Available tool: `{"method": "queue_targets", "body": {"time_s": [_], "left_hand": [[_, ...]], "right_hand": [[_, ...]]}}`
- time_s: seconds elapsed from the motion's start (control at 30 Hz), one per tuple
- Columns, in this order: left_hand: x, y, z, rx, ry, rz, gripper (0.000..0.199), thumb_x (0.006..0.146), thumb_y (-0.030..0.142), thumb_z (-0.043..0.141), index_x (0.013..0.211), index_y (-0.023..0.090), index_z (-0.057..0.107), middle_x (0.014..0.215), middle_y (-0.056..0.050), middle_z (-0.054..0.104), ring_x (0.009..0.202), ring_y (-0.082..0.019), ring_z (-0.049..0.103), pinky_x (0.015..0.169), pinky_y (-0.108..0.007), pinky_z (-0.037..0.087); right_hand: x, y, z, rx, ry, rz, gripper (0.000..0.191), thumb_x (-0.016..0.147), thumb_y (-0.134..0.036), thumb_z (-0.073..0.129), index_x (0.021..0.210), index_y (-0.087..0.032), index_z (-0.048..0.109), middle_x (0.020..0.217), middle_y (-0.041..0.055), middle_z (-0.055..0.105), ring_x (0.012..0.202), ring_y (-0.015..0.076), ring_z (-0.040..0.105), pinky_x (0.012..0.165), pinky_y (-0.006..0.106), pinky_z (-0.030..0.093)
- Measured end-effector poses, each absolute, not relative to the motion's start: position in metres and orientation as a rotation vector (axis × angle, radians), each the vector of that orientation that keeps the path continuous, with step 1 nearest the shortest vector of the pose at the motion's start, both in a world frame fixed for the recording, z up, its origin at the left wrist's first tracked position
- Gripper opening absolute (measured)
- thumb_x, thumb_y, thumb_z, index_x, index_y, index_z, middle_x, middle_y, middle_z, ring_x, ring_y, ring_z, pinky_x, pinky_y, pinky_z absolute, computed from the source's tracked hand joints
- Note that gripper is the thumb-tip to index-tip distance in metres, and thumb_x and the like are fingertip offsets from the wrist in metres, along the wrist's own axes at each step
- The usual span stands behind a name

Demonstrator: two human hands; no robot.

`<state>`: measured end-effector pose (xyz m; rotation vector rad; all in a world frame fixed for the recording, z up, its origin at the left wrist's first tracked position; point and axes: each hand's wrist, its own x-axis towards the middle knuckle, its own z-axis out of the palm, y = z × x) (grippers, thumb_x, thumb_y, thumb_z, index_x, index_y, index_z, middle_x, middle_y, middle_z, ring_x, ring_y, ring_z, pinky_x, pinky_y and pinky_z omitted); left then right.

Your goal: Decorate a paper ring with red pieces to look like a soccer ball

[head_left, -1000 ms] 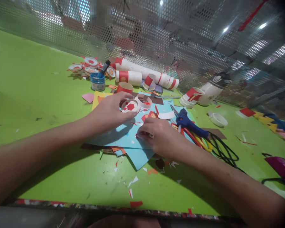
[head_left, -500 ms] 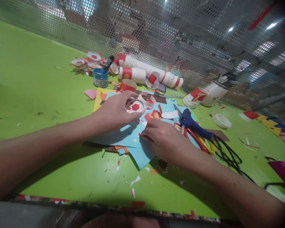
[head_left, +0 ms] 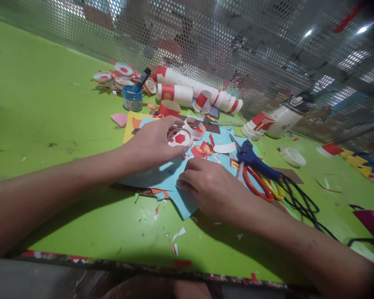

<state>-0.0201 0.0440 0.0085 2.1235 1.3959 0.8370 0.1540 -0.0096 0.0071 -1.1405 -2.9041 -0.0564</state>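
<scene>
My left hand (head_left: 156,140) curls its fingers and thumb round a white paper ring with red patches inside (head_left: 180,137). Just below and right of it, my right hand (head_left: 207,182) rests low over the blue paper (head_left: 149,177), fingertips pressed together; whatever they hold, if anything, is too small to make out. A red paper piece with gold print (head_left: 202,149) lies between the hands and a white strip (head_left: 225,148). Behind the ring is a second white ring (head_left: 195,128). Right of my right hand are a blue glue gun (head_left: 252,157) and red-handled scissors (head_left: 258,185).
Behind the paper stand a blue-lidded jar (head_left: 133,99), a red paper ring (head_left: 168,109) and long white tubes (head_left: 202,89) before a perforated screen. A white bottle (head_left: 286,118) and a shallow white lid (head_left: 293,157) are at the right. Paper scraps litter the green table (head_left: 96,232).
My right hand has shifted slightly left and down on the blue paper; the small red bit at its fingertips no longer shows. My left hand still holds the ring. The view has shifted slightly.
</scene>
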Motion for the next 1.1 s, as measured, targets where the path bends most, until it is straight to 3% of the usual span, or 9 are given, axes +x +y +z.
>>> {"method": "queue_targets", "body": {"time_s": [0.23, 0.4, 0.57, 0.8, 1.1], "left_hand": [[-0.02, 0.044, 0.009, 2.127, 1.392, 0.85, 0.055, 0.073, 0.037, 0.065, 0.122, 0.014, 0.059, 0.116, -0.012, 0.07, 0.103, -0.027, 0.066, 0.085, -0.038, 0.051], [-0.019, 0.043, 0.011, 2.125, 1.391, 0.855, 0.055, 0.073, 0.036, 0.065, 0.122, 0.013, 0.058, 0.115, -0.012, 0.07, 0.102, -0.027, 0.065, 0.087, -0.038, 0.051], [-0.02, 0.041, 0.01, 2.117, 1.365, 0.842, 0.053, 0.072, 0.037, 0.065, 0.119, 0.012, 0.059, 0.114, -0.012, 0.069, 0.103, -0.027, 0.064, 0.086, -0.038, 0.051], [-0.016, 0.029, 0.01, 2.153, 1.198, 0.675, 0.053, 0.073, 0.04, 0.062, 0.119, 0.015, 0.061, 0.114, -0.011, 0.069, 0.096, -0.027, 0.065, 0.081, -0.038, 0.052], [-0.009, 0.012, 0.009, 2.117, 1.036, 0.558, 0.051, 0.074, 0.04, 0.066, 0.121, 0.019, 0.062, 0.114, -0.009, 0.071, 0.097, -0.027, 0.067, 0.083, -0.04, 0.054]], "right_hand": [[0.147, -0.02, 0.01, -0.995, -2.983, -0.268, 0.019, 0.079, -0.002, 0.051, 0.072, -0.015, 0.062, 0.07, 0.0082, 0.059, 0.06, 0.02, 0.048, 0.051, 0.034, 0.027], [0.148, -0.02, 0.009, -1.037, -2.966, -0.196, 0.018, 0.079, -0.002, 0.051, 0.072, -0.014, 0.063, 0.073, 0.0091, 0.06, 0.064, 0.0204, 0.051, 0.053, 0.034, 0.031], [0.161, -0.016, 0.022, -1.152, -2.65, 0.256, 0.019, 0.087, -0.008, 0.054, 0.078, -0.01, 0.07, 0.075, 0.0077, 0.065, 0.067, 0.016, 0.056, 0.062, 0.03, 0.041], [0.196, -0.017, 0.042, -1.423, -1.679, 1.293, 0.013, 0.079, -0.029, 0.071, 0.075, -0.017, 0.072, 0.066, -0.0017, 0.065, 0.058, 0.0089, 0.057, 0.057, 0.022, 0.047], [0.21, -0.019, 0.026, -1.323, -1.385, 1.41, 0.017, 0.072, -0.031, 0.081, 0.073, -0.017, 0.073, 0.066, -0.0017, 0.068, 0.057, 0.009, 0.062, 0.057, 0.022, 0.054]]}}
